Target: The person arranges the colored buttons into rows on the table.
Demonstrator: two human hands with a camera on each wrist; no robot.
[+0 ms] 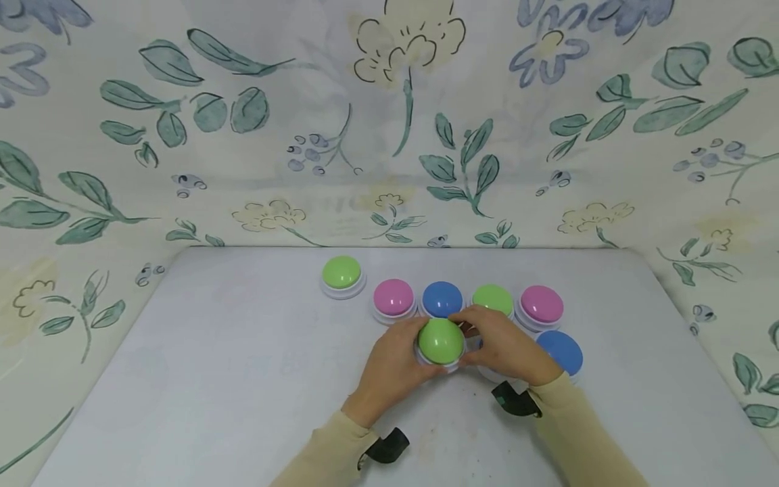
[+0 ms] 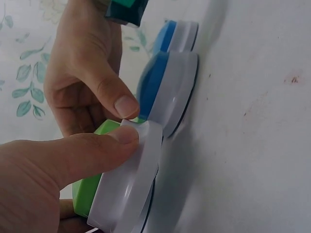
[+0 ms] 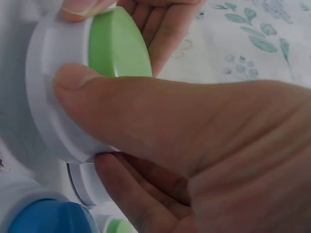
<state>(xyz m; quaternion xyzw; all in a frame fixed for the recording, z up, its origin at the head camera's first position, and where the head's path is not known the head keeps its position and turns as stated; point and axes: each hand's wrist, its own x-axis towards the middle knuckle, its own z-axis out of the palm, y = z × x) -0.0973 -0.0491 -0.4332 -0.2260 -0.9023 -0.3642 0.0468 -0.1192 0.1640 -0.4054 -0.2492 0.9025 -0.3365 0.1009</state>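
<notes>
A green dome push button with a white round base is held between both hands, close over the table. My left hand grips its left side, the thumb lying along the white base in the left wrist view. From the other side my right hand pinches the base, its thumb against the white rim. In the left wrist view the button is tilted on its side, and a blue button stands just beyond it. Part of a white base shows under my right hand, its top hidden.
Behind the hands stand a pink button, a blue one, a green one and another pink one. Another blue button sits by my right wrist. A green button stands farther back left on the white table.
</notes>
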